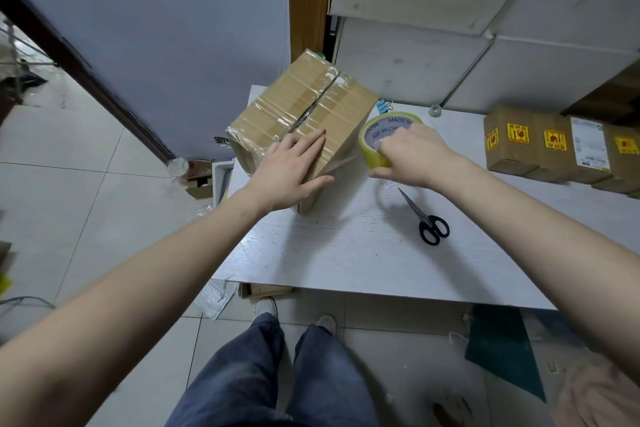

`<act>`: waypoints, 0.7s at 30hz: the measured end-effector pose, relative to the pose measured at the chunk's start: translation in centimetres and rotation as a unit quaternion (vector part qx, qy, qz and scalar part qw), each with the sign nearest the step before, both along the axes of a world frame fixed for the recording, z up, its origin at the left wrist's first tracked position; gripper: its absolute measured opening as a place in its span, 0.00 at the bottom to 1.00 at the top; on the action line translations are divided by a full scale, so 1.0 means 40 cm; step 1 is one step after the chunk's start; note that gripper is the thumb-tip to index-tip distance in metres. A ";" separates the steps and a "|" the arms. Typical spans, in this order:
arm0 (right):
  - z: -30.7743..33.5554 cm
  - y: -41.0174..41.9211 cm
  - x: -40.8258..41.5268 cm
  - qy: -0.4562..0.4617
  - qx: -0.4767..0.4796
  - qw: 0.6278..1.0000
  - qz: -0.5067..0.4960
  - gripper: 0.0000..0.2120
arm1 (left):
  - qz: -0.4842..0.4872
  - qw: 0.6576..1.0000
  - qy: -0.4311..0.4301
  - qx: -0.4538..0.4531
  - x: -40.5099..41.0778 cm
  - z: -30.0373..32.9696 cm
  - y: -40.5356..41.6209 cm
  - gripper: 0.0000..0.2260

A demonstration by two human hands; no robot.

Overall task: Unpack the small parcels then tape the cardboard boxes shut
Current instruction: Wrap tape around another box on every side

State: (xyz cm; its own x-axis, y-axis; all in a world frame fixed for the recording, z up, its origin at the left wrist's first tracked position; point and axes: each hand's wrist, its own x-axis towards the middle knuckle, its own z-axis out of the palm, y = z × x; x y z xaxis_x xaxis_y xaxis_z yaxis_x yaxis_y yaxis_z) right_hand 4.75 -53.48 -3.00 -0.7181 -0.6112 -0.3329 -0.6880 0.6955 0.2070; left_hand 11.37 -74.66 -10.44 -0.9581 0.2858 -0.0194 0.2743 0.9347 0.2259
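My left hand [294, 166] lies flat, fingers straight, pressing the cardboard box [304, 121] at the worktop's [346, 253] left rear corner. My right hand [412, 156] has its fingers curled round the yellow tape roll [372, 146] just beside the box, a clear strip stretched between them. Scissors [427, 218] lie near.

The left hand [294, 166] is lying flat on the near end of a cardboard box [304, 118] standing on a white table [346, 253] — fingers straight. The right hand [408, 156] is gripping a yellow tape roll [375, 135] just beside the box, a clear strip stretching between them. Black scissors [427, 218] are lying nearby — small stickered boxes [554, 146] are sitting far right.
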 end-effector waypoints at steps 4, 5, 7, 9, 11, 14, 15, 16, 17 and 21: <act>0.005 0.002 0.001 -0.045 0.011 0.999 -0.016 0.15 | -0.009 1.000 -0.013 -0.008 -0.002 -0.001 -0.007 0.36; 0.006 0.003 0.000 -0.047 0.011 0.999 -0.011 0.14 | -0.012 1.000 -0.013 -0.009 -0.003 -0.002 -0.009 0.36; 0.003 0.005 -0.004 -0.023 0.006 1.000 0.009 0.14 | -0.015 1.000 -0.012 -0.011 -0.004 -0.005 -0.011 0.36; -0.006 0.003 -0.008 -0.005 -0.001 1.000 0.016 0.17 | -0.018 1.000 -0.009 -0.012 -0.003 -0.008 -0.009 0.35; -0.012 -0.006 -0.012 0.017 -0.001 1.000 0.015 0.19 | -0.019 1.000 -0.005 -0.010 -0.003 -0.008 -0.011 0.34; -0.009 0.000 -0.053 0.058 -0.001 0.997 -0.043 0.23 | -0.017 1.000 -0.001 -0.007 -0.004 -0.006 -0.010 0.33; -0.006 0.007 -0.072 0.061 -0.005 0.996 -0.072 0.25 | -0.018 1.000 -0.001 -0.007 -0.003 -0.006 -0.007 0.33; -0.005 0.015 -0.087 0.054 -0.004 0.994 -0.096 0.24 | -0.020 1.000 -0.001 -0.006 -0.002 -0.006 -0.004 0.33; -0.004 0.020 -0.097 0.044 0.000 0.993 -0.112 0.25 | -0.024 1.000 -0.002 -0.007 -0.003 -0.005 -0.006 0.32; -0.011 0.026 -0.088 0.020 -0.020 0.995 -0.098 0.29 | -0.053 0.999 -0.007 -0.006 -0.011 0.011 -0.048 0.32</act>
